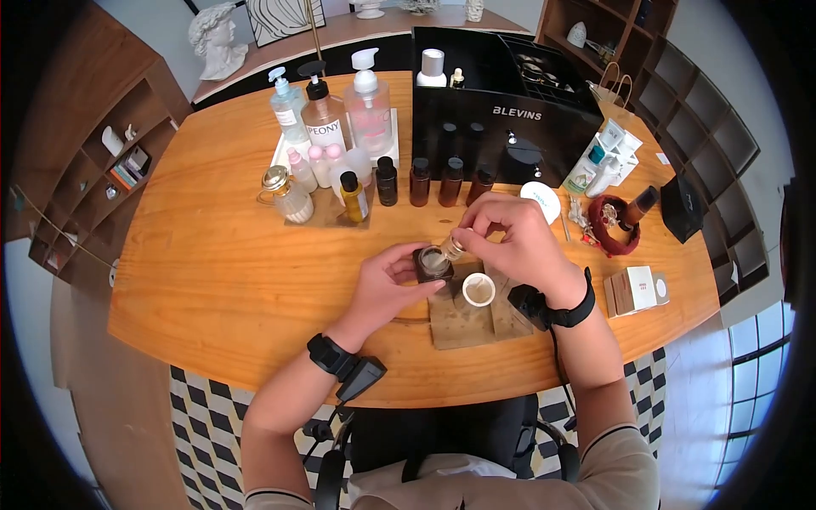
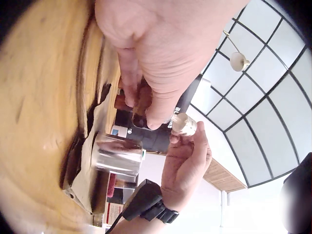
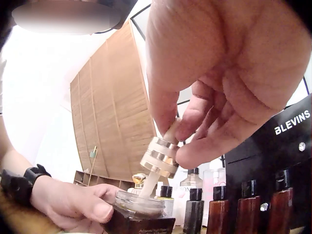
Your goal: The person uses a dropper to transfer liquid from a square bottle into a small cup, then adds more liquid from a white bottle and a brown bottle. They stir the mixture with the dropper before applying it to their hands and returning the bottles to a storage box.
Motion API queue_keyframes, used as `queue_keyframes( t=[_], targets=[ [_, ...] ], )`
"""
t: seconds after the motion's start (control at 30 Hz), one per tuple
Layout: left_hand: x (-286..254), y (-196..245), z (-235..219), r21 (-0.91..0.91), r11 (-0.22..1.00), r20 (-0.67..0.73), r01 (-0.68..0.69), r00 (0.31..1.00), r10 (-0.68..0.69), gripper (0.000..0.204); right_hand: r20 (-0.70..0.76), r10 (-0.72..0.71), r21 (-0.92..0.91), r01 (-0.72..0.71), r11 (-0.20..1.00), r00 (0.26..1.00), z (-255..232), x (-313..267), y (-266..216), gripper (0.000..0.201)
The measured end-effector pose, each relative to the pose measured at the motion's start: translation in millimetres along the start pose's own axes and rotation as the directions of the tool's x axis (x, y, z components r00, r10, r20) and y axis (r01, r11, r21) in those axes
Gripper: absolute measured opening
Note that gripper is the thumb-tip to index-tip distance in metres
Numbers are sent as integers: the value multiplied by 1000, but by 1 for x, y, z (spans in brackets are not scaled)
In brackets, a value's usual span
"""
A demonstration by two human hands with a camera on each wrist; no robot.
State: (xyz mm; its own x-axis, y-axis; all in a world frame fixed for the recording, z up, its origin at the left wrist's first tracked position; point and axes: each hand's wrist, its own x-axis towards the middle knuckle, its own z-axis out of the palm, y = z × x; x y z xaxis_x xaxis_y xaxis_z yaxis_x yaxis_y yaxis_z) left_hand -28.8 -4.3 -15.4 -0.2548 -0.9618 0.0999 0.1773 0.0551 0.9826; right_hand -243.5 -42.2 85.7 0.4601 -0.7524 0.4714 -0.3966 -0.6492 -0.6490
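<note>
The right hand (image 1: 518,242) pinches a small dropper (image 3: 158,157) by its bulb, between thumb and fingertips, the gold collar just below the fingers and the glass tip pointing down into the mouth of an open jar (image 1: 433,263); the tip's end is hidden behind the jar's rim in the right wrist view, so whether it touches the contents cannot be told; the left hand (image 1: 387,285) curls round that dark brown jar, thumb on its near side, fingers wrapped behind it, steadying it on a small wooden board (image 1: 463,323); the jar stands upright at the board's far left corner; just to its right on the same board sits a white lid (image 1: 478,290), open side up, apart from the jar; beyond the hands, a row of dark amber bottles (image 1: 433,180) stands in front of a black box marked BLEVINS (image 1: 501,115); to the left of these, pump bottles (image 1: 327,110) cluster on a tray; a white round cap (image 1: 541,201) lies near the right hand; all rests on a wooden table (image 1: 212,263).
</note>
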Motion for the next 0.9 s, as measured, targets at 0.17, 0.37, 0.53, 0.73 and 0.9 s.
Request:
queue_keyframes(
  t=[0.17, 0.37, 0.53, 0.73, 0.9],
  targets=[
    [3, -2, -3, -33, 999, -21, -22, 1000, 22, 58, -13, -8, 3, 8, 1000, 1000, 0, 1, -1, 21],
    [2, 4, -2, 19, 1000, -22, -21, 1000, 21, 57, 3, 57, -36, -57, 998, 998, -9, -20, -5, 19],
    [2, 4, -3, 68, 998, -5, 12, 1000, -12, 57, -116, 78, 44, -74, 996, 990, -8, -47, 3, 11],
    [3, 2, -3, 77, 997, 12, 16, 1000, -17, 57, -167, 145, 53, -138, 989, 975, -6, -62, 1, 12],
    [3, 3, -3, 73, 997, -8, 32, 999, -32, 57, -254, 166, 26, -165, 986, 953, -6, -78, -3, 11]
  ],
)
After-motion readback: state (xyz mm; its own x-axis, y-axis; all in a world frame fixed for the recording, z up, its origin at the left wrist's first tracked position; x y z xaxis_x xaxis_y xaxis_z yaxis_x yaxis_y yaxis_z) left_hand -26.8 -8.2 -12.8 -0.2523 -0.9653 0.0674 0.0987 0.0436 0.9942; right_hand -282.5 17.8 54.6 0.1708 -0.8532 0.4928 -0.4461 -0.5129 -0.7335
